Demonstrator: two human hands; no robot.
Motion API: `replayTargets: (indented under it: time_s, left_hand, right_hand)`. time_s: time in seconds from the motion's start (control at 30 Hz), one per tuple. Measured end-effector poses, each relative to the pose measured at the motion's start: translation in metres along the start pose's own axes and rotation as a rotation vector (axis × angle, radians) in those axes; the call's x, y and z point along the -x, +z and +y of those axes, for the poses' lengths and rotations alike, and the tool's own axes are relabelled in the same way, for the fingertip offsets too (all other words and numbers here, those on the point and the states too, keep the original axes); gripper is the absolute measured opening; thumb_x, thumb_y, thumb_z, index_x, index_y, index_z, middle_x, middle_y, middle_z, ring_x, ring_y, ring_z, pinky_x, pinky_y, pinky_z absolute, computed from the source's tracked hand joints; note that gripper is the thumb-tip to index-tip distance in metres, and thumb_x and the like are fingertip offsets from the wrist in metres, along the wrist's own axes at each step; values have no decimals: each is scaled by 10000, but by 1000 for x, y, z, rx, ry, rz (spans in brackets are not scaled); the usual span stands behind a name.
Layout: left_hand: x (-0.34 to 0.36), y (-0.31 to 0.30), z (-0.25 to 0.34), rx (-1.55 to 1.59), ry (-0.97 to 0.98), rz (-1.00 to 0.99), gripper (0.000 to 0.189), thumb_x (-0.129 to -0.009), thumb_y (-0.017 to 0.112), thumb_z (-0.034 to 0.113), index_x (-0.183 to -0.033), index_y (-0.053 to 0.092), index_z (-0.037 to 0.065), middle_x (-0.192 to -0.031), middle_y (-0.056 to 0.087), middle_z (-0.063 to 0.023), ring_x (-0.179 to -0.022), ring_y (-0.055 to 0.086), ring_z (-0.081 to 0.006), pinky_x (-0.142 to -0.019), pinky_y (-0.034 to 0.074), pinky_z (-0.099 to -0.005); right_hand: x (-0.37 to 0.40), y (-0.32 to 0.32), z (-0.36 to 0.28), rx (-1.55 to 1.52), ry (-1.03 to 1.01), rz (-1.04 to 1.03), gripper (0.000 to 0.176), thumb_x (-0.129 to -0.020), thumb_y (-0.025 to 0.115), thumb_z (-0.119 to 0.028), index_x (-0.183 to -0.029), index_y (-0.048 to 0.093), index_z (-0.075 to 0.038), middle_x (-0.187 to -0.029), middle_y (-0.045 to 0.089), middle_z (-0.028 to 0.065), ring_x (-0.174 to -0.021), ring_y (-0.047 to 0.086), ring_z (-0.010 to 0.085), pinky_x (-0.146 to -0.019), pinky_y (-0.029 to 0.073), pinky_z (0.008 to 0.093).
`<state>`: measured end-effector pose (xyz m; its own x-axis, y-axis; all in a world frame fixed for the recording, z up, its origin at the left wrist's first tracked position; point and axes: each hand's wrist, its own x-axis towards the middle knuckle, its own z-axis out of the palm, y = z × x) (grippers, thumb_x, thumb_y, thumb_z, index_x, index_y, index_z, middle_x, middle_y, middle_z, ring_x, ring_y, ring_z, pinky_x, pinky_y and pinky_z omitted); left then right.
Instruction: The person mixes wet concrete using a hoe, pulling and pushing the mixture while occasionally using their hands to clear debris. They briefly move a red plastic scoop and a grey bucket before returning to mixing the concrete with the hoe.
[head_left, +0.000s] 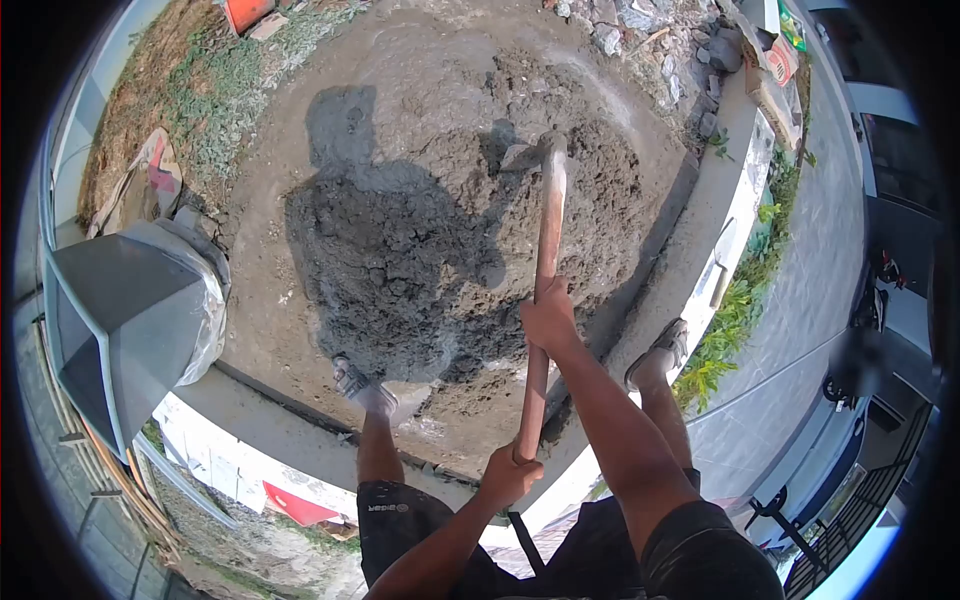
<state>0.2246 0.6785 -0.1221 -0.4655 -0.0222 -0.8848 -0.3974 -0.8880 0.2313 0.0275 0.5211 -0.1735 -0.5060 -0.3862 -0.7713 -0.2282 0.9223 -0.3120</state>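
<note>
Both my hands are wrapped round the wooden handle of a hoe (547,235). My left hand (512,474) grips it near its lower end, close to my body. Farther up the shaft, my right hand (550,316) is closed round the middle. At the far end, the hoe's head (524,156) overlaps a heap of wet grey mortar or concrete mix (400,260), lumpy and dark in the middle. My shadow falls across the heap. My left foot (362,386) stands at the near edge of the mix, and my right foot (660,355) is on the concrete curb (640,335).
A grey metal bin-like object (140,290) stands at the left, near a crumpled sack (150,180). Rubble (690,55) lies at the far right, and an orange container (247,12) at the far left. Weeds (735,345) border the pavement (790,270). Parked vehicles (830,440) line the right.
</note>
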Motion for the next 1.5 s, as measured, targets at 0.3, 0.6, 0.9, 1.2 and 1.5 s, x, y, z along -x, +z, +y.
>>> replayTargets:
  time_s: [0.3, 0.6, 0.9, 1.2, 1.5]
  left_hand:
    - [64, 8, -67, -621, 70, 363, 385, -726, 714, 346, -946, 634, 41, -821, 694, -204, -826, 695, -374, -755, 543, -467]
    - [-204, -146, 347, -1133, 451, 1005, 344, -795, 711, 235, -1046, 613, 22, -1006, 701, -195, -937, 692, -357, -816, 559, -440]
    - [-218, -124, 319, -968, 241, 656, 325, -791, 622, 135, -1067, 641, -37, -938, 694, -256, -940, 691, -361, -825, 550, -444]
    - [-120, -9, 106, -847, 50, 537, 442, -803, 664, 197, -1125, 519, -68, -961, 672, -298, -924, 675, -424, -829, 537, -484]
    - [54, 92, -101, -910, -46, 205, 405, -843, 645, 330, -1071, 500, 28, -814, 653, -221, -751, 677, -412, -724, 536, -508]
  right_hand:
    - [80, 20, 59, -633, -30, -193, 451, -811, 556, 1, -1182, 299, 7, -737, 526, 133, -424, 532, 222, -383, 480, 376]
    - [-219, 57, -177, -141, -481, 36, 527, -857, 659, -189, -1264, 385, 5, -1046, 626, 230, -970, 648, 349, -875, 504, 418]
    - [-261, 59, -149, 127, -541, -11, 596, -853, 582, -198, -1365, 319, -42, -1130, 620, 293, -847, 687, 397, -610, 569, 435]
    - [-116, 58, 17, -228, -185, -106, 493, -831, 578, -64, -1263, 349, -4, -893, 608, 215, -631, 656, 285, -490, 527, 425]
    - [144, 16, 166, -383, 194, -296, 573, -764, 573, -60, -1251, 289, 43, -711, 547, 160, -450, 566, 226, -389, 453, 349]
